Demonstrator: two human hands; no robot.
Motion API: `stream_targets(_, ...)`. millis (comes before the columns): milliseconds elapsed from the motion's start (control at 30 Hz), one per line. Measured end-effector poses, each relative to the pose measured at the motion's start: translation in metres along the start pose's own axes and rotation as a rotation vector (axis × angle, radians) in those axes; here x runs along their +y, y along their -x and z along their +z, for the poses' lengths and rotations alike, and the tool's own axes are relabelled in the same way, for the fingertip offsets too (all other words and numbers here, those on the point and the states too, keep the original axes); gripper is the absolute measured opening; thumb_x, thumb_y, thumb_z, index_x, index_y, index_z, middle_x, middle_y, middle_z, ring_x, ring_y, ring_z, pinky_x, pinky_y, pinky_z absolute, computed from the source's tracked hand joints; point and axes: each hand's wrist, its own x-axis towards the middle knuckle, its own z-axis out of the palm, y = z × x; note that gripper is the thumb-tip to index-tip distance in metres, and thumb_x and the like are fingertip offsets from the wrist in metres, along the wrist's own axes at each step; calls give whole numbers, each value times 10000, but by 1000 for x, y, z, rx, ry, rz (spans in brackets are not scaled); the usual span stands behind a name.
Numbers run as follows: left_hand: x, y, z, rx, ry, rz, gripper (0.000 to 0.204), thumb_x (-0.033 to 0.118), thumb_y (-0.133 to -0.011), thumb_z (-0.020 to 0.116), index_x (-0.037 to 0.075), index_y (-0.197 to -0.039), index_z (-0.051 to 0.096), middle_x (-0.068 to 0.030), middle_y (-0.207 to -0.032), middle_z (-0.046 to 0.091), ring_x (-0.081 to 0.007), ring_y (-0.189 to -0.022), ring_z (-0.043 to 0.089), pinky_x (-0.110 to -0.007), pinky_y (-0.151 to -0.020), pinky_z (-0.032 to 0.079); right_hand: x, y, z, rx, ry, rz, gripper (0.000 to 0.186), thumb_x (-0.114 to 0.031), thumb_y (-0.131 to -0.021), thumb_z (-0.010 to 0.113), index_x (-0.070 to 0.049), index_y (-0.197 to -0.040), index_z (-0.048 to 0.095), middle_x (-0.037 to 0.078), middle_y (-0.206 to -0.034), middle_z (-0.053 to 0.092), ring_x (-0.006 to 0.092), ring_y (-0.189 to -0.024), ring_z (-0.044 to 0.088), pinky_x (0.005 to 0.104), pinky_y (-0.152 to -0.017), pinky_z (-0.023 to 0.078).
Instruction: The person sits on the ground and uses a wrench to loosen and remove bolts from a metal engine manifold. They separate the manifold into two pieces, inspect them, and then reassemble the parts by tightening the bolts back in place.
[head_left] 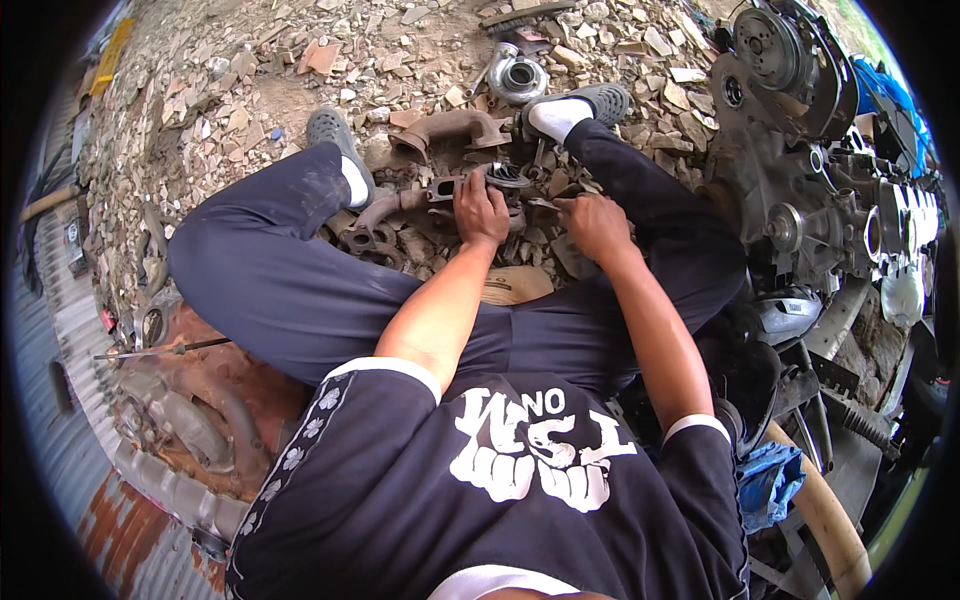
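Observation:
Between my legs a rusty pipe manifold with flanges (385, 210) lies on the broken stones, joined to or touching a metal part with a round top (505, 175); I cannot tell which. My left hand (482, 210) rests on this assembly, fingers curled over its top and gripping it. Just to the right, my right hand (595, 225) is closed on a metal tool (550, 204), probably a wrench, whose end reaches toward the assembly. Another curved rusty manifold (445, 130) lies beyond my hands, with a turbocharger housing (518, 75) farther out.
A large engine with pulleys (790, 220) stands at my right, with a blue plastic bundle (770, 480) and a curved pale tube (830, 510). At my left are rusty exhaust parts (200, 420), a long thin rod (180, 348) and corrugated sheet metal (70, 430).

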Motion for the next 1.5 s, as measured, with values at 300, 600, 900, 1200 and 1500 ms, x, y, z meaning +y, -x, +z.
stream_targets(300,2,-1,0,-16,-15,-19,388,140,-886,498,31,-1254,553,-230,-1163,643,-406,-1126,575,-497,-1077,385,-30,2,3,58,-25,21,282,-258,-934,611,-39,-865,776,209,-808,709,414,-738,699,503,-700,559)
stream_targets(600,6,0,-3,-6,-7,-18,365,141,-879,504,13,-1216,562,-252,-1138,637,-430,-1110,573,-507,-1090,381,-55,3,9,92,42,46,322,-219,-934,555,3,-797,744,215,-835,703,388,-727,716,471,-701,580)
stream_targets(900,1,-1,1,-26,52,-40,375,170,-878,476,6,-1203,566,-262,-1133,635,-445,-1094,570,-505,-1050,401,-110,-4,6,-44,149,43,258,-137,-907,562,4,-824,761,226,-881,703,351,-792,745,419,-672,612)
stream_targets(1200,1,1,0,24,50,-21,413,159,-901,445,54,-1280,571,-247,-1156,640,-460,-1097,564,-510,-1015,426,10,-41,3,-164,65,-87,236,-330,-908,698,-117,-946,794,168,-912,746,351,-931,718,459,-836,565)
stream_targets(1500,1,2,1,46,60,18,401,143,-904,466,60,-1283,568,-250,-1158,626,-461,-1090,562,-514,-1002,431,7,-39,17,-67,-101,175,277,-352,-887,723,-163,-1077,791,203,-948,733,392,-936,698,490,-844,559)
